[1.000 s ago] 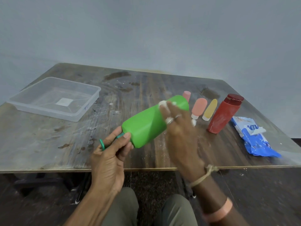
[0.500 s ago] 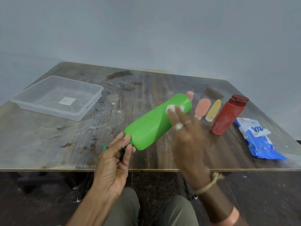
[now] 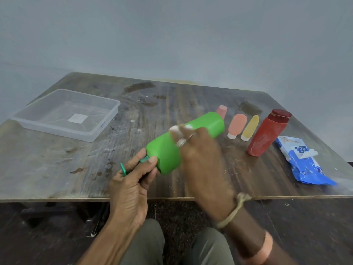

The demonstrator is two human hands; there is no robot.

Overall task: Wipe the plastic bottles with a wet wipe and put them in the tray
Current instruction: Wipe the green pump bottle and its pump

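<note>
Above table (image 3: pixel 57 169) edge, left hand (image 3: pixel 131 186) gripping green bottle (image 3: pixel 166 148) by its cap (image 3: pixel 123 168), right hand (image 3: pixel 202 161) flat-fingered, pressing wipe (image 3: pixel 174 129) on it

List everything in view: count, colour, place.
table: 1, brown wood, under everything
tray: 1, clear, far left on table
green bottle: 1, green, held slanted above table
pink tube: 1, pink, partly hidden behind green bottle
orange tube: 1, orange, lying beside yellow tube
yellow tube: 1, yellow, lying left of red bottle
red bottle: 1, red, standing, right side
wipe pack: 1, blue, right edge
wipe: 1, white, pressed on green bottle
left grip: holds green bottle's cap end
right grip: presses wipe on green bottle
</note>
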